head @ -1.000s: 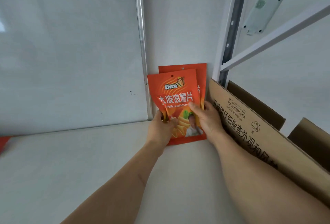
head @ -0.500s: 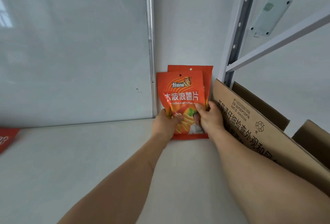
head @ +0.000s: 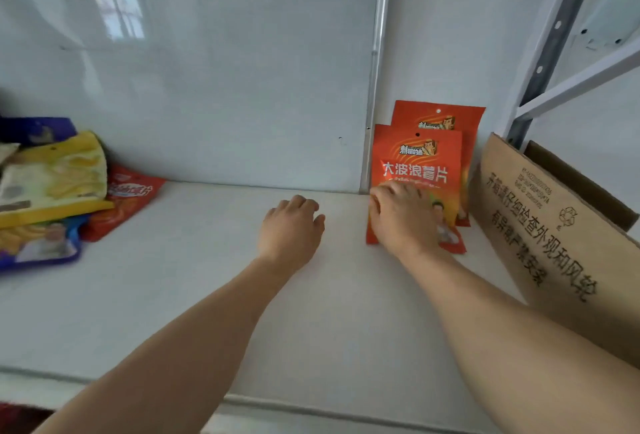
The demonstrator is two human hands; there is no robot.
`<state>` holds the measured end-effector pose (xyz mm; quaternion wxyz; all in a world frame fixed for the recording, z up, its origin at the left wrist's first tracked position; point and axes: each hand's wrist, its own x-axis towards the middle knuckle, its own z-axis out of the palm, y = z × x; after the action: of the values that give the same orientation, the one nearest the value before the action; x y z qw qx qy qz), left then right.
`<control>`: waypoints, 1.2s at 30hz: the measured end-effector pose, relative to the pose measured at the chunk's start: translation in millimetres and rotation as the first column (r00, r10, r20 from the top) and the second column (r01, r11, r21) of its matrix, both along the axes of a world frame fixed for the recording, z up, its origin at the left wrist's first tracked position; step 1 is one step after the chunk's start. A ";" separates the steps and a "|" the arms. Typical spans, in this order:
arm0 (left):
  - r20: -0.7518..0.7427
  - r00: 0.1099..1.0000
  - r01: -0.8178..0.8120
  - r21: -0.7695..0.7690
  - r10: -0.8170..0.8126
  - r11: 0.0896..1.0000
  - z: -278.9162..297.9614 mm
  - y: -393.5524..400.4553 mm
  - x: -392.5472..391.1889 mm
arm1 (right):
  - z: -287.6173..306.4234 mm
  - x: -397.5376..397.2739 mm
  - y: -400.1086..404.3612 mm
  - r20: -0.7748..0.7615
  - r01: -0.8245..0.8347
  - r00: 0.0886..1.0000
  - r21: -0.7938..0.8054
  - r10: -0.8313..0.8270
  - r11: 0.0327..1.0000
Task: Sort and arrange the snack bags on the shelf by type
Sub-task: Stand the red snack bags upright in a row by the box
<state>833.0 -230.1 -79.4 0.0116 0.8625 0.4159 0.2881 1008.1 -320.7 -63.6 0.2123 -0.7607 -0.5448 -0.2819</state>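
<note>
Two orange chip bags stand upright at about 1 o'clock on the shelf (head: pixel 207 295), tucked into the back corner. The front orange bag (head: pixel 420 170) overlaps the rear orange bag (head: pixel 446 118), which leans on the back wall; both sit just beside the cardboard box (head: pixel 540 225) at 3 o'clock.

Right hand (head: pixel 403 215) lies against the lower face of the front bag, fingers fairly straight, pressing rather than wrapping, so its grip is open on the bag. Left hand (head: pixel 292 229) hovers over bare shelf at 12 o'clock, fingers loosely curled, holding nothing, grip open.

Step in hand looks like settling the front bag so it stands unaided. To do it well:
- push flat and low on the bag so the base seats on the shelf; the bag is light and crinkly and will likely tip forward if released abruptly
- keep both labels facing out and edges lined up with the rear bag
- ease the right hand off slowly, check it stands

Unsorted pile at 9 o'clock: yellow bag (head: pixel 65 170) on top, red bag (head: pixel 128 198) beneath it, blue bag (head: pixel 38 246) at the front. Left hand is the nearer one to reach there next, likely for a matching type.
</note>
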 end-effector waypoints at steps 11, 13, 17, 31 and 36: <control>-0.229 0.957 -0.069 0.426 0.181 0.902 14.1 19.4 -182.0 | 6.6 -174.4 57.4 0.010 -0.358 0.931 -0.164 0.364 0.919; -0.221 0.951 -0.097 0.449 0.216 0.888 22.8 23.1 -220.5 | 11.9 -211.6 71.3 -0.005 -0.389 0.920 -0.160 0.393 0.907; -0.198 0.937 -0.168 0.465 0.288 0.869 37.5 35.9 -306.4 | 22.7 -292.9 100.4 -0.014 -0.417 0.907 -0.170 0.421 0.893; -0.068 0.895 -0.372 0.435 0.442 0.820 49.2 120.8 -584.8 | 66.3 -568.2 212.5 -0.235 -0.530 0.835 -0.095 0.498 0.843; -0.042 0.889 -0.419 0.323 0.455 0.849 42.6 162.0 -638.6 | 70.3 -637.4 271.4 -0.442 -0.568 0.745 -0.030 0.499 0.822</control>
<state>194.4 -68.2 -36.8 -0.2119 0.7516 0.5518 0.2928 370.7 -49.2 6.8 0.3322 -0.6289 -0.7029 0.0047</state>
